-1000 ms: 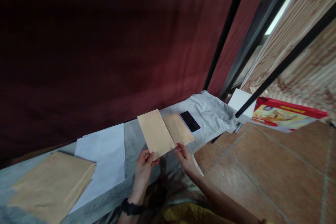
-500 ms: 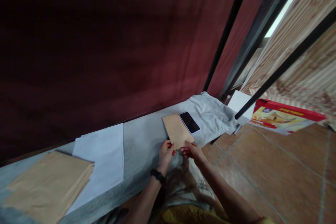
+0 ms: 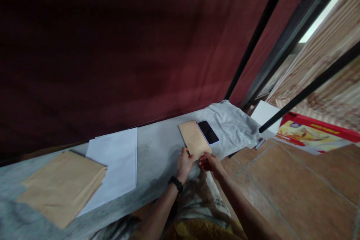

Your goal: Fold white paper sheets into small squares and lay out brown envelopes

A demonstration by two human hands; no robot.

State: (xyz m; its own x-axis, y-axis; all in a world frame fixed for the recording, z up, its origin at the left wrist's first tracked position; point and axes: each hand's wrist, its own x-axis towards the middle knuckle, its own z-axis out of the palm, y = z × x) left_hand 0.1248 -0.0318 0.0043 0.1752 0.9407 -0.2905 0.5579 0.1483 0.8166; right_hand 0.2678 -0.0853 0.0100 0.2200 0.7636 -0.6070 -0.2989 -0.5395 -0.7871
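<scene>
A brown paper envelope (image 3: pixel 195 138) lies in front of me on the grey cloth, its near end between my hands. My left hand (image 3: pixel 185 163), with a black band on the wrist, pinches its near left corner. At the near right corner, my right hand (image 3: pixel 210 162) has its fingers closed on the paper's edge. A phone (image 3: pixel 208 132) with a dark screen and pale rim lies right beside the envelope's right edge. Fingers below the paper are partly hidden.
Left on the grey cloth (image 3: pixel 157 138) are white paper sheets (image 3: pixel 118 161) and a stack of brown envelopes (image 3: pixel 64 183). A dark red curtain (image 3: pixel 140 56) hangs behind. Right stand black frame bars (image 3: pixel 253 45), with a red and yellow box (image 3: pixel 315 133) on the tiled floor (image 3: pixel 281 180).
The view has shifted slightly, so everything sits a little differently in the picture. Both hands stay on the envelope's near end; the right fingers have curled in slightly.
</scene>
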